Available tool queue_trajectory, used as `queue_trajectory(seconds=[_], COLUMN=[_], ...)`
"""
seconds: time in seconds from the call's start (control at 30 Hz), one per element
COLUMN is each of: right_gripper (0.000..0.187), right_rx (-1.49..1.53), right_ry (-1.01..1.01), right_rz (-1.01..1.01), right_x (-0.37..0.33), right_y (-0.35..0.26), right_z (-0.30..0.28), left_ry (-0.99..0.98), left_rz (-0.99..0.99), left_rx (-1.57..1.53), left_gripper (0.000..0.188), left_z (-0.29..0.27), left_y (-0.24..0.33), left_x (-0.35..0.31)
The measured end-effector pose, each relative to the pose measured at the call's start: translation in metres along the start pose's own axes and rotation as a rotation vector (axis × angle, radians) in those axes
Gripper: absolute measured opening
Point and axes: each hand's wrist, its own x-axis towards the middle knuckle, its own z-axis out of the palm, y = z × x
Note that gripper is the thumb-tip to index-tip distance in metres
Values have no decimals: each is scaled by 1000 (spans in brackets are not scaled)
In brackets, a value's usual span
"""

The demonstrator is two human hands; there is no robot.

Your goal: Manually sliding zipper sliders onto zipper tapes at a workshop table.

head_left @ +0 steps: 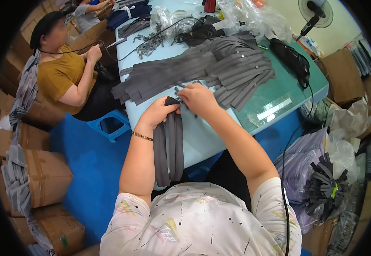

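My left hand (156,113) is closed on the upper end of a dark grey zipper tape (162,149), which hangs in long lengths over the near table edge. Right beside it, my right hand (197,98) has its fingers pinched together at the tape's end. What those fingertips hold is too small to make out. Small grey metal pieces, which look like zipper sliders (187,108), lie under and around my right hand. Just beyond both hands, a broad spread of dark grey zipper tapes (172,70) covers the table.
More small metal pieces (150,46) lie farther back on the table (202,136), near clear plastic bags (258,19). A black pouch (290,62) rests at right. A co-worker (66,72) sits at left by a blue stool (110,128). Cardboard boxes (46,177) stand at left; a black cable (284,170) hangs at my right.
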Motion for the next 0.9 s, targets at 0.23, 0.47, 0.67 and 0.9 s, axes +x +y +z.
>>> queue_trajectory(seconds=[0.23, 0.47, 0.67, 0.9], right_gripper=[21, 24, 22, 24], right_rx=[-373, 770, 1354, 1327], right_ry=[-296, 1, -66, -36], right_rz=[-160, 255, 338, 298], right_x=[20, 1, -19, -30], right_y=[-6, 0, 4, 9], right_z=[2, -28, -31, -26], left_ry=[-19, 96, -16, -54], left_rz=[1, 159, 171, 104], left_rx=[-27, -292, -376, -341], left_gripper=[13, 11, 15, 13], left_z=[1, 7, 20, 27], left_y=[1, 7, 15, 18], left_x=[-4, -5, -12, -14])
